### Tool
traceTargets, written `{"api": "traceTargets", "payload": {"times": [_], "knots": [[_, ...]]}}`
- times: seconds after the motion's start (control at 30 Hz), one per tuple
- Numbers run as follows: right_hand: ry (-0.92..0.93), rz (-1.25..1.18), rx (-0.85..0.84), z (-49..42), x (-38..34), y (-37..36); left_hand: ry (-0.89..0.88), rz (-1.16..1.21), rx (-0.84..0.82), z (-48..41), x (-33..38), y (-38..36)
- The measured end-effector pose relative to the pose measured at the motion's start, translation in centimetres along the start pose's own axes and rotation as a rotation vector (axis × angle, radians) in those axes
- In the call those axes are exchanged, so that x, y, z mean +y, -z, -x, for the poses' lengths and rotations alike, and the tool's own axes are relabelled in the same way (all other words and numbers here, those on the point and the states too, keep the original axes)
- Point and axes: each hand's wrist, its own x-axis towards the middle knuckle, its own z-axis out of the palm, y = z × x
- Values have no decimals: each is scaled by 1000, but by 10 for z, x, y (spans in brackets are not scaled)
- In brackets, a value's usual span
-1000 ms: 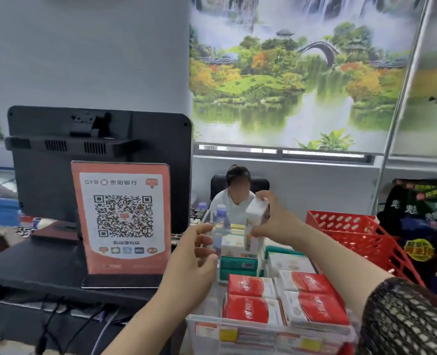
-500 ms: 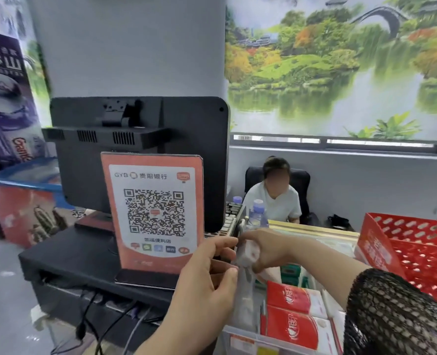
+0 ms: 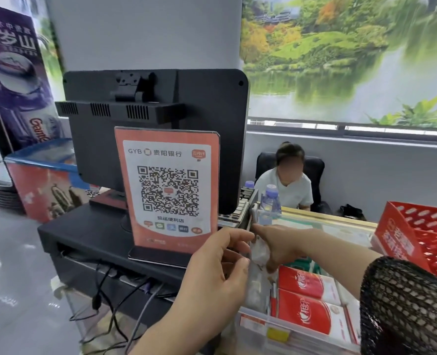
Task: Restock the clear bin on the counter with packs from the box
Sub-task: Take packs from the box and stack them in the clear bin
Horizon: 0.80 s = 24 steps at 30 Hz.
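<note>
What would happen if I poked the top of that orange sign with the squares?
It would probably tip easily: the orange sign stands tall and thin on a small flat base. It looks like stiff, shiny plastic, so it likely wouldn't bend. Pushed backward, it might just lean on the black monitor behind it.

head view | worn high, faces forward, slightly down | counter (image 3: 322, 222) close | clear bin (image 3: 254, 322) lower right
</note>
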Motion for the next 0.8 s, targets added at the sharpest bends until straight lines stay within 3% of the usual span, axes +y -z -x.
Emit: {"api": "traceTargets", "payload": {"times": [0.4,0.8], "knots": [[-80,273,-253,-1,-17,-14,12,-3,-52,-4,3,-20],[-121,-143,-373,22,-25,1,26,-53,-63,-13,-3,-36]]}}
